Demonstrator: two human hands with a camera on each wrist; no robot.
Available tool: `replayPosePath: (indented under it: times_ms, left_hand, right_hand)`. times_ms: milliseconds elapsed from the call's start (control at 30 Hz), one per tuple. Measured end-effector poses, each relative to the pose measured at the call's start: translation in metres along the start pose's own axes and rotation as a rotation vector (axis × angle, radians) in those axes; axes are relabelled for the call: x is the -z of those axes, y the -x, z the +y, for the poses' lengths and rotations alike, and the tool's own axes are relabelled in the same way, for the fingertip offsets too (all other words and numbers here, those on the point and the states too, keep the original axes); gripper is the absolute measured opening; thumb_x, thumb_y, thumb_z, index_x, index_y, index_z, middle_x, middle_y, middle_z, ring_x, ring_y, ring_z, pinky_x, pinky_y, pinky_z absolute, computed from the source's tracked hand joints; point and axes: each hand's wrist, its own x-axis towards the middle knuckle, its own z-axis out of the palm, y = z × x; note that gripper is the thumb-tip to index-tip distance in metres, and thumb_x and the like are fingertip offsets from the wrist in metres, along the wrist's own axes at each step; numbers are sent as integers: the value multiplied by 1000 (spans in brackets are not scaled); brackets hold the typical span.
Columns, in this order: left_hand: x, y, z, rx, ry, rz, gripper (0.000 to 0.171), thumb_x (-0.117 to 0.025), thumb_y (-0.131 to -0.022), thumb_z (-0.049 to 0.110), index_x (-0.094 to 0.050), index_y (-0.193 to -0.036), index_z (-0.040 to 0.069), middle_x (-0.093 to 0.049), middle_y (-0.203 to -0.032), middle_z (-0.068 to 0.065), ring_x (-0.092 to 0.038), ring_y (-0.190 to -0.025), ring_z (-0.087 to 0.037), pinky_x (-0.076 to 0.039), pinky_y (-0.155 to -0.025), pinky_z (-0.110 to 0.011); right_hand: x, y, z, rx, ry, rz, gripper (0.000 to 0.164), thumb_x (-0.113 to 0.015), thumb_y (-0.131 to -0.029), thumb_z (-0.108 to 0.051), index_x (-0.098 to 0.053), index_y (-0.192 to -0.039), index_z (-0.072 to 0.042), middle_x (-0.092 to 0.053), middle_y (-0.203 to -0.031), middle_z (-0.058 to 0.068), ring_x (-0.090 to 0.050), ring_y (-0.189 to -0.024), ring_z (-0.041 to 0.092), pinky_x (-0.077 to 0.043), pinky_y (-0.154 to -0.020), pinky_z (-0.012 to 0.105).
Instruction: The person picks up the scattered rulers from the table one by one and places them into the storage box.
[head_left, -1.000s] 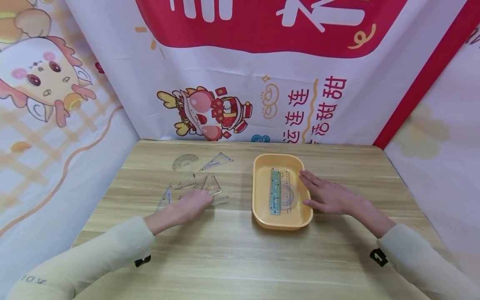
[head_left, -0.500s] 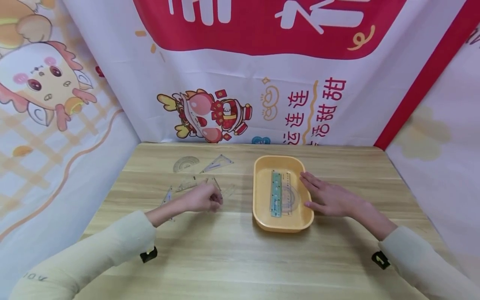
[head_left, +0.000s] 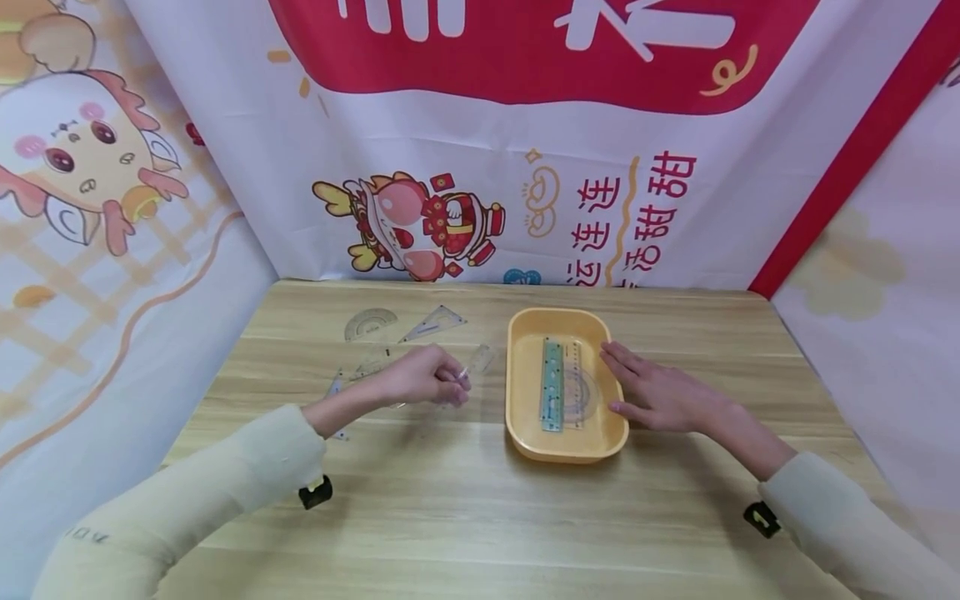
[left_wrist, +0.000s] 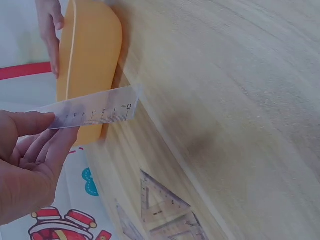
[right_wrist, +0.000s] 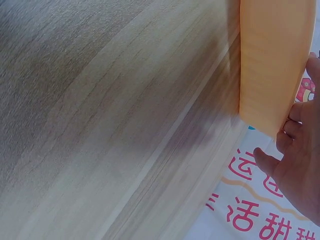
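Note:
In the head view my left hand is lifted over the table left of the yellow plastic basin. Its thumb and fingers pinch one end of a short clear ruler, whose zero end sticks out free in the left wrist view. My right hand rests against the basin's right rim, fingers fairly straight. Inside the basin lie a teal ruler, a clear ruler and a clear protractor. The left hand partly hides the clear pieces behind it.
On the table's left side lie a half-round protractor, a clear set square behind the left hand and another set square. Beside the left wrist a further set square is partly covered. A printed cloth hangs along the back edge.
My left hand has left the cluster of clear pieces and moved right towards the basin, carrying the clear ruler. The right hand stays at the basin's rim.

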Motion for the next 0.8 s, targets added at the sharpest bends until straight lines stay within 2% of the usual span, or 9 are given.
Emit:
replayPosePath:
  times_ms: [167, 233, 500, 800]
  left_hand:
    - [0, -5, 10, 68, 127, 13, 18, -62, -93, -5, -71, -108, 0, -76, -98, -14, -74, -85, -19, -63, -82, -36]
    - [-1, -7, 13, 73, 154, 17, 17, -62, -94, -4, -70, -109, -2, -75, -99, -15, -74, -85, -20, -63, -82, -36]
    - [-3, -12, 27, 61, 207, 20, 19, -61, -94, -4, -67, -112, -7, -74, -99, -17, -74, -82, -21, -64, -77, -33]
    - [-6, -19, 43, 75, 235, 21, 17, -60, -95, -3, -67, -110, -6, -75, -96, -15, -74, -80, -19, -64, -75, -31]
  right_hand:
    - [1, 1, 0, 5, -1, 9, 78, -51, -100, -49, -24, -157, -2, -15, -167, 16, -27, -151, 35, -40, -115, 55]
    - [1, 1, 0, 8, 4, 11, 77, -50, -100, -49, -24, -157, -3, -15, -167, 16, -27, -151, 35, -40, -115, 55]
    - [-1, 0, 1, 13, 8, 14, 78, -52, -100, -48, -24, -157, -2, -16, -167, 16, -26, -151, 34, -41, -114, 54]
    - [0, 0, 0, 2, 23, 5, 78, -49, -100, -50, -24, -157, -2, -16, -167, 16, -29, -150, 35, -42, -113, 55]
